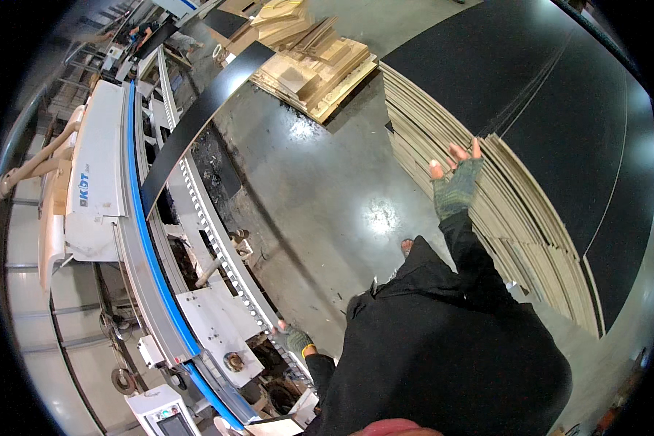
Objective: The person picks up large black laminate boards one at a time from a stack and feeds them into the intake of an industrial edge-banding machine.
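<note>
Right hand (pixel 455 187) in a fingerless glove, fingers spread open, holding nothing, raised just beside the near edge of the panel stack (pixel 487 211); contact can't be confirmed. Left hand (pixel 295 338), also gloved, fingers curled at the machine (pixel 160 240) rail; grip unclear. Long black strip (pixel 196 120) lies along the machine. Wood offcuts (pixel 316 62) on the floor beyond.

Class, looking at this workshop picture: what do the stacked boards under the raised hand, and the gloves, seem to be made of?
Stacked boards: likely particleboard or fibreboard with a matt black laminate face; the edges show pale tan cores under dark tops. Gloves: knitted fabric, grey-green and fingerless, with bare fingertips showing on the right hand and left hand.
</note>
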A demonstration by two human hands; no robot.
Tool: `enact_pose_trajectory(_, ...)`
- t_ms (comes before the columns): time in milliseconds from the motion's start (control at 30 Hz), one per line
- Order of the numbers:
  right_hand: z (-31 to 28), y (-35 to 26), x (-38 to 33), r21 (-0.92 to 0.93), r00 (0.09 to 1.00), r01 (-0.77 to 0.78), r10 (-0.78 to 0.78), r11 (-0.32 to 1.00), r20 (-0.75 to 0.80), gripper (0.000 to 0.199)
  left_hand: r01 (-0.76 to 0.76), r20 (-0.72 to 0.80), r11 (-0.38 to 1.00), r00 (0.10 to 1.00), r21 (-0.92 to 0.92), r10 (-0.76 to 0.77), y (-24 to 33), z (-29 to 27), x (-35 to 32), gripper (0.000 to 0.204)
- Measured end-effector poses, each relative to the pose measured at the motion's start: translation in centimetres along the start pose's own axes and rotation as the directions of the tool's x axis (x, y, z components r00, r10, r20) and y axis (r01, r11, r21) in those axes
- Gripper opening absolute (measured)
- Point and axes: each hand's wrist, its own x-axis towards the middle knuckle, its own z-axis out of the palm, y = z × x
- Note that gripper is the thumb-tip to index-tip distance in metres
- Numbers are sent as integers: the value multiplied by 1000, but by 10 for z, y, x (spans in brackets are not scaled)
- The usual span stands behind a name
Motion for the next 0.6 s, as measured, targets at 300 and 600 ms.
enact_pose_trajectory(300, -31, -2, 19, 73, 994, -30, 23, 997, 105, 93, -277, 384, 934, 856, -226, 347, 203, 62, -28, 50)
enact_pose_trajectory(600, -32, -6, 49, 48, 947, 43, -56, 998, 316, 99, 199, 764, 737, 172, -646, 622, 443, 169, -126, 36)
